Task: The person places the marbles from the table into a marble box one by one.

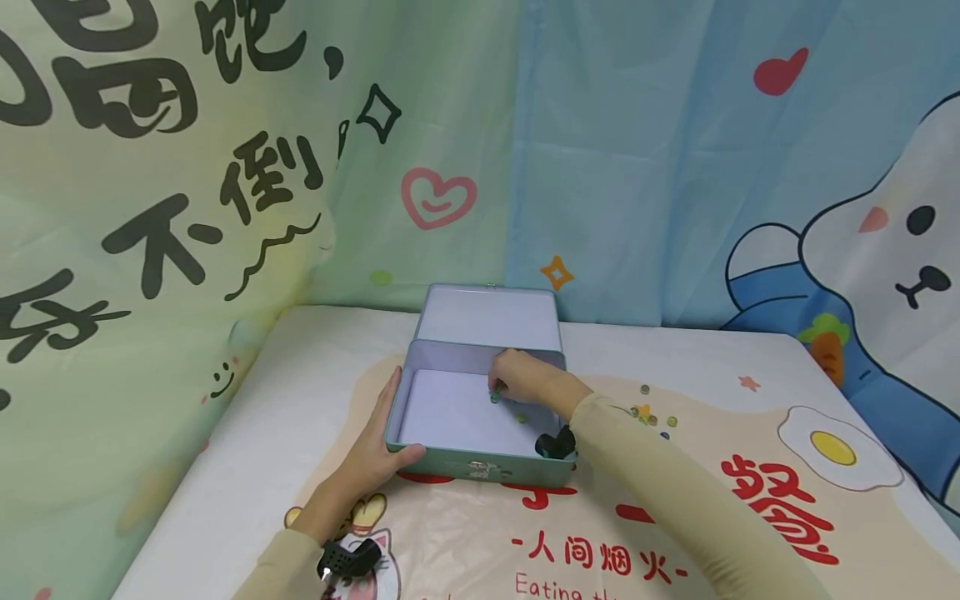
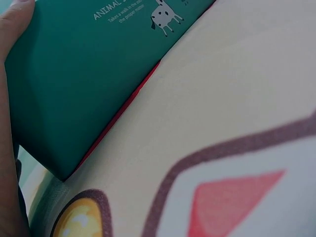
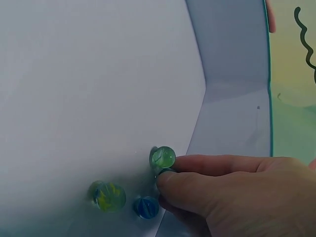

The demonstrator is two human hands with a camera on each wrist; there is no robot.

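Observation:
An open green tin box [image 1: 442,408] with a white inside stands on the table, its lid [image 1: 487,317] tipped back. My left hand [image 1: 378,437] holds its front left corner, fingers along the side and thumb at the front. In the left wrist view the tin's green outer wall [image 2: 89,84] shows a printed dog. My right hand [image 1: 525,379] reaches inside, thumb and forefinger pinching at a green marble [image 3: 164,157]; another marble is partly hidden under the thumb. Close by on the tin's floor lie a yellow-green marble [image 3: 109,197] and a blue marble [image 3: 146,207].
Several loose marbles [image 1: 652,419] lie on the printed tablecloth [image 1: 600,467], right of the tin beyond my right forearm. A patterned curtain [image 1: 600,167] hangs behind the table and along its left side. Each wrist wears a black band, seen at the left wrist [image 1: 348,558].

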